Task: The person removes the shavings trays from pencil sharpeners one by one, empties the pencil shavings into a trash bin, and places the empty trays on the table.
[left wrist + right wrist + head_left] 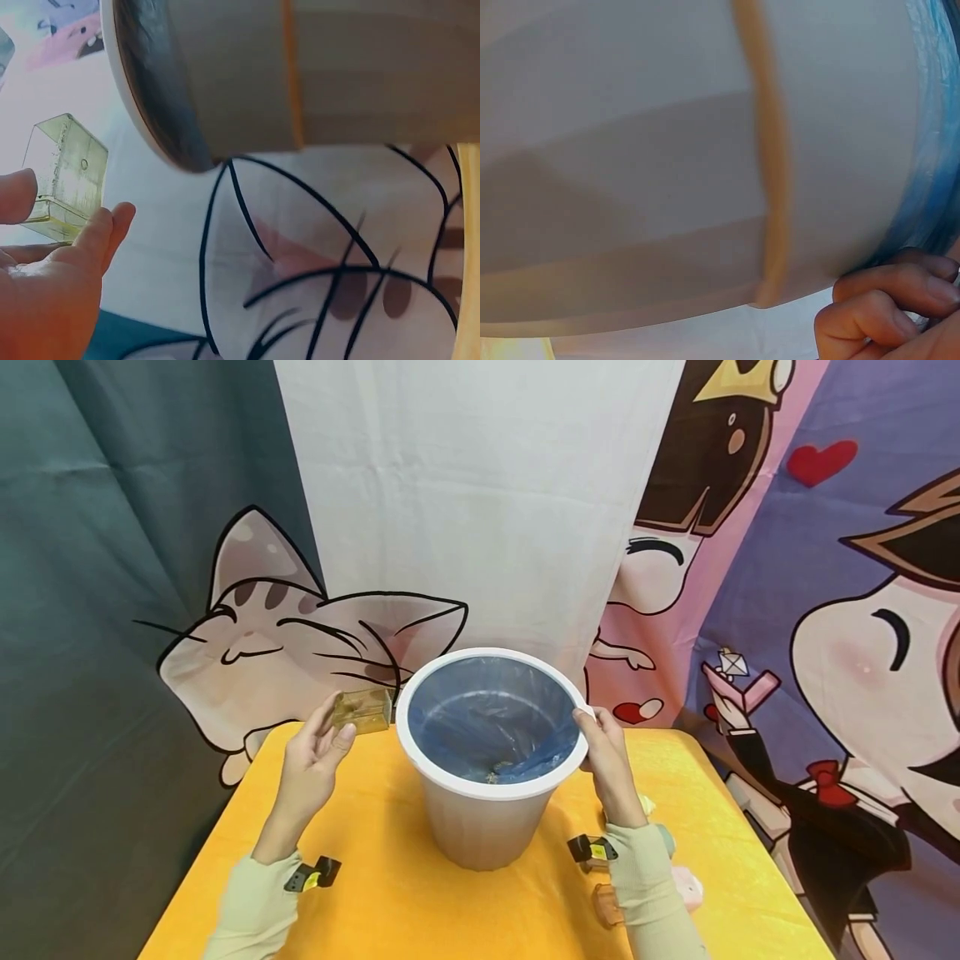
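Note:
A pale waste bin with a white rim stands on the yellow-covered table, lined with a blue plastic bag. Some small scrap shows inside the bin, too small to name. Left of the rim, my left hand holds a clear, yellowish plastic box between thumb and fingers; the left wrist view shows the box up close. My right hand grips the rim's right side. In the right wrist view, its curled fingers meet the bin near the bag's folded-over edge.
Several small objects lie by my right forearm, partly hidden by it: an orange see-through piece, a pink one and a greenish one. A yellow cloth covers the table. Behind hangs a cartoon-printed curtain.

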A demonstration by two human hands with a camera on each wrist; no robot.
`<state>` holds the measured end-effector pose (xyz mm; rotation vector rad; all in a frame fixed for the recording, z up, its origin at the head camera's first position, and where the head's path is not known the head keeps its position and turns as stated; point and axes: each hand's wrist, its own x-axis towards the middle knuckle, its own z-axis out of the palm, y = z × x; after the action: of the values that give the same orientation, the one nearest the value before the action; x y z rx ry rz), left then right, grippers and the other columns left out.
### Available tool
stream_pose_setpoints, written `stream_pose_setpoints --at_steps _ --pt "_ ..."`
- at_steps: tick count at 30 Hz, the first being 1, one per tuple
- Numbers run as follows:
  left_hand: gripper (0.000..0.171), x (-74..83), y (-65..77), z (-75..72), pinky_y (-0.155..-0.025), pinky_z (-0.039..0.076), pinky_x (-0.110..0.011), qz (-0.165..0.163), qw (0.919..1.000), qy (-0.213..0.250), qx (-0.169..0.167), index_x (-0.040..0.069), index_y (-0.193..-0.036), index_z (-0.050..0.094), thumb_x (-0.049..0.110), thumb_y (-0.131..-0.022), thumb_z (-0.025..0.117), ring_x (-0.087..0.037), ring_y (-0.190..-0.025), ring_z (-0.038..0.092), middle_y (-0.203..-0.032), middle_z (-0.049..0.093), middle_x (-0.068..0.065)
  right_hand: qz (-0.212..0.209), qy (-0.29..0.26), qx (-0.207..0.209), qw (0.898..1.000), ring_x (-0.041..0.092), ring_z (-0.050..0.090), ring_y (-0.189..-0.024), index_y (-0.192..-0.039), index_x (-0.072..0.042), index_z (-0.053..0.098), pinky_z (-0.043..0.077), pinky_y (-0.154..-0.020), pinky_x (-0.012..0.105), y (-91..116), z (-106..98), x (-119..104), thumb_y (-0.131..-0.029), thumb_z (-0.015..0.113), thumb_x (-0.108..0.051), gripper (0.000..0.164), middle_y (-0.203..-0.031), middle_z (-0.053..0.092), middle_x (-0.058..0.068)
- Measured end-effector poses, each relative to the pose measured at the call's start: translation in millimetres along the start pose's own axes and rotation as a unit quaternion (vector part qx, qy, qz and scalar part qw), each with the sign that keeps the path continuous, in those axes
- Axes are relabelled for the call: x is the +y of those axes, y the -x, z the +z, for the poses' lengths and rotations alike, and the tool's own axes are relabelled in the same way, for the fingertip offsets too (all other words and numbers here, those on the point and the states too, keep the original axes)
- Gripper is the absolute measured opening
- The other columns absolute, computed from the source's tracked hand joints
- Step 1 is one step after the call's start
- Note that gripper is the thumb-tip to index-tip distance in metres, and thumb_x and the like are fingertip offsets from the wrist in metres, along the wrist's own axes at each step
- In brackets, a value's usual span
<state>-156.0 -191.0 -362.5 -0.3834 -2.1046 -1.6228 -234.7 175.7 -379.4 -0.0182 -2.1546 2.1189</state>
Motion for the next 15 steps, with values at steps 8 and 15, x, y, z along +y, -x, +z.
stream_pose_setpoints --at_steps 8,15 --pt "0.051 -18.4 9.6 -17.9 -0.096 0.032 -0.008 -0.004 0.9997 -0.023 0.003 0.006 -0.143 0.028 0.011 -0.096 0.047 -0.035 -0.133 0.025 -0.146 0.025 -0.021 0.003 0.000 -0.006 1.000 0.013 0.061 -0.056 -0.112 -0.005 0.052 0.049 -0.043 0.024 0 0 1 -0.091 0.053 -0.039 0.040 -0.072 0.059 0.005" --pt "0.051 -29.3 20.2 -24.0 -0.094 0.032 -0.006 -0.019 0.9989 -0.042 0.011 0.006 -0.143 0.028 0.011 -0.096 0.047 -0.039 -0.132 0.025 -0.147 0.022 -0.022 0.004 -0.004 -0.004 1.000 0.013 0.061 -0.055 -0.114 -0.005 0.051 0.047 -0.041 0.022 0 0 0 -0.091 0.053 -0.038 0.040 -0.072 0.059 0.005"
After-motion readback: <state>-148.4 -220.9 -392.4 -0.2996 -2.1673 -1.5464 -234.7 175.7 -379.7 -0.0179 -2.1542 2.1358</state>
